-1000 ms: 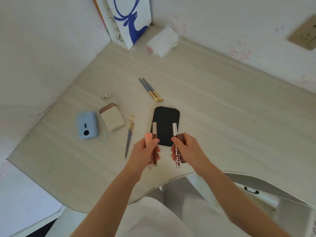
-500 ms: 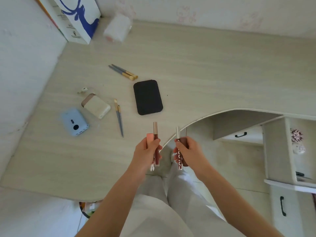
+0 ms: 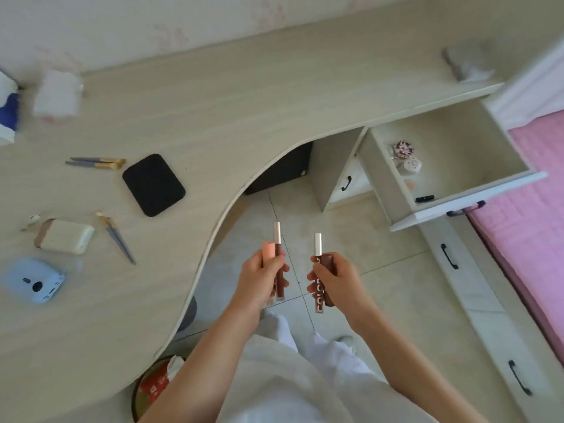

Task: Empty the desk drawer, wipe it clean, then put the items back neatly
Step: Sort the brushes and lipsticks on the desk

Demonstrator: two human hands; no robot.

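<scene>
Both hands are nearest, over the floor: the left hand point(image 3: 262, 279) grips a peach tube and a brown lip gloss point(image 3: 278, 261), the right hand point(image 3: 338, 282) clamps two more lip glosses point(image 3: 319, 270). Farther left, the table point(image 3: 244, 96) carries a blue device point(image 3: 33, 280), cream case point(image 3: 65, 236), brushes point(image 3: 117, 236) and black pad point(image 3: 153, 184). Farther right, the open drawer point(image 3: 457, 206) holds a few small things. Whether these tubes are leaving or returning, I cannot tell; much sorting remains.
</scene>
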